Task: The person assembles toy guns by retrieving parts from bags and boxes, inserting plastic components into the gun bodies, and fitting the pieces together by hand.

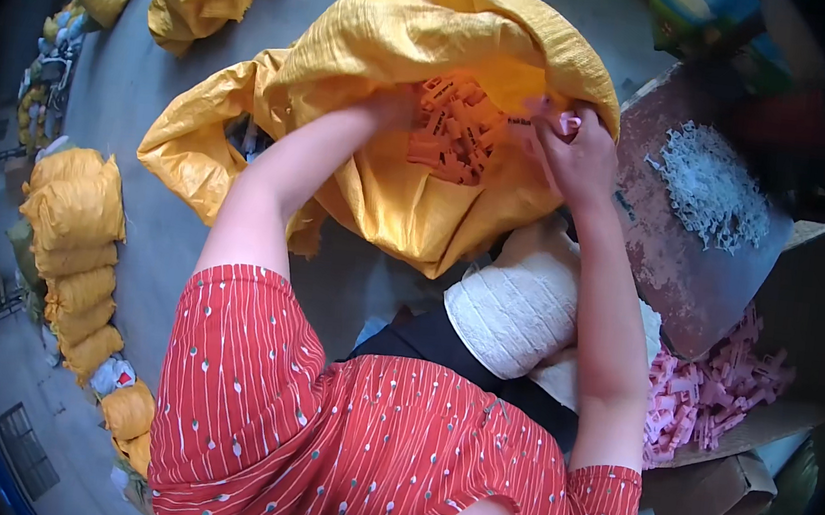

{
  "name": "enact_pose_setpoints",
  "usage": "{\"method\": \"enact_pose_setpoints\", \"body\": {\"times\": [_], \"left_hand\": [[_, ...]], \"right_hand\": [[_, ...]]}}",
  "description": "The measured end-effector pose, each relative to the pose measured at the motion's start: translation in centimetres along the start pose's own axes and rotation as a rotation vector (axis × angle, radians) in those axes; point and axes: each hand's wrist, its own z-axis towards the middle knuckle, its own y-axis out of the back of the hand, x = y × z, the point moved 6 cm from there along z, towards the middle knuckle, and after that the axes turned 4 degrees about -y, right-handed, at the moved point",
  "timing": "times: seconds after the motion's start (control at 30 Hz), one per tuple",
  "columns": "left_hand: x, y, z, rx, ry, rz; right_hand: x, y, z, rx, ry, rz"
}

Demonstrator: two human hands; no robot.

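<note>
A big yellow woven sack [406, 31] stands with its mouth wide before me. Inside it lies a heap of small plastic pieces [456, 131], tinted orange by the sack and marked with dark print. My left hand [403, 108] reaches into the sack at the left of the heap; its fingers are hidden. At the sack's right rim my right hand [584, 157] is closed, with a small pink plastic piece [569, 123] showing at its fingers. More pink, blurred, shows just left of that hand.
To the right, a board [665, 244] bears a pile of whitish plastic scraps [711, 188]. Below it, a cardboard box [713, 455] holds many pink plastic pieces [705, 394]. A white cloth [514, 298] covers my leg. Full yellow sacks [75, 212] line the floor at left.
</note>
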Motion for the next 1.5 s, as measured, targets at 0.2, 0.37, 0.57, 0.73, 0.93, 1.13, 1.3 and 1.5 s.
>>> {"method": "enact_pose_setpoints", "body": {"times": [0.2,0.37,0.57,0.73,0.93,1.13,1.3,1.5], "left_hand": [[4.1,-1.8,-8.0,0.355,-0.019,0.519],[-6.1,9.4,-10.4,0.041,-0.274,-0.371],[-3.0,19.0,-4.8,-0.499,-0.008,-1.066],[-17.2,12.9,-8.1,-0.412,-0.22,-0.134],[-29.1,7.3,-24.3,-0.744,-0.704,-0.772],[-34.7,4.6,-26.7,-0.559,-0.933,-0.447],[-32.7,2.4,-24.3,-0.372,-0.876,-0.717],[-32.3,1.4,-24.9,-0.782,-0.685,-0.603]], "right_hand": [[0.2,1.7,0.7,-0.081,-0.049,0.294],[-1.0,5.4,-1.5,0.019,-0.019,0.428],[-5.4,9.6,-7.1,-0.108,-0.132,0.9],[-13.1,13.3,-14.7,-0.438,-0.282,1.177],[-14.8,13.3,-20.5,-0.499,-0.298,1.328],[-11.7,13.6,-20.2,0.193,-0.005,0.848],[-14.5,17.3,-23.7,-0.283,-0.014,0.551],[-16.7,16.0,-31.8,-0.497,-0.052,-0.043]]}}
